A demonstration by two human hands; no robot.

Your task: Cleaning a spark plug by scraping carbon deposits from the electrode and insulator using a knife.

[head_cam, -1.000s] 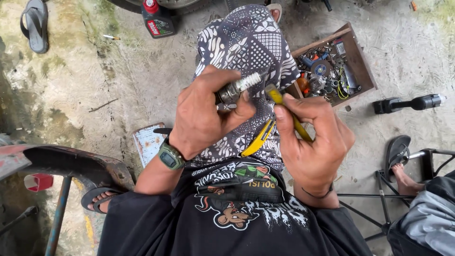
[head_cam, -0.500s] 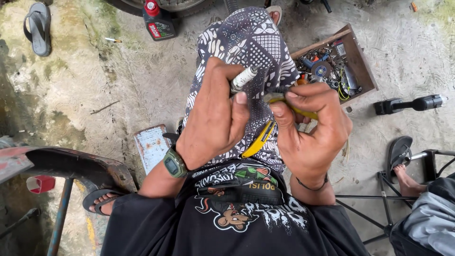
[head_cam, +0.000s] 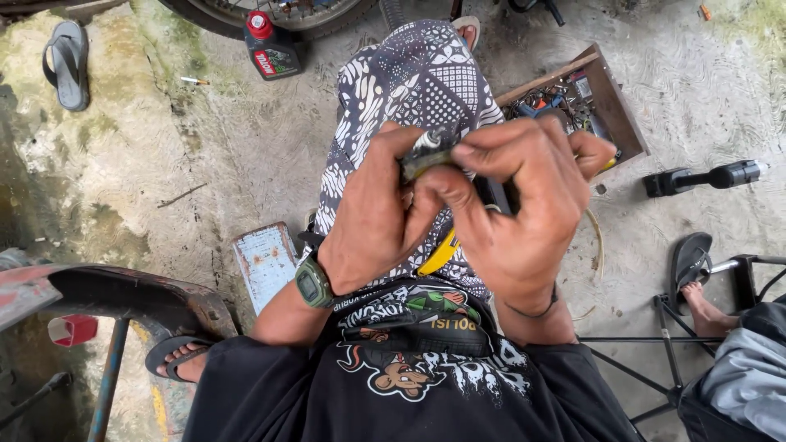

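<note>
Rough concrete floor lies under me, with a wooden box of parts (head_cam: 610, 102) beyond my patterned knee (head_cam: 417, 74) and an oil bottle (head_cam: 270, 45) by a wheel. Both hands meet over my lap: my left hand (head_cam: 372, 217) is closed around a small metal part (head_cam: 427, 151) (mostly hidden, only its pale tip shows), and my right hand (head_cam: 516, 213) curls shut over a yellow-handled tool (head_cam: 440, 252), its working end covered by my fingers.
</note>
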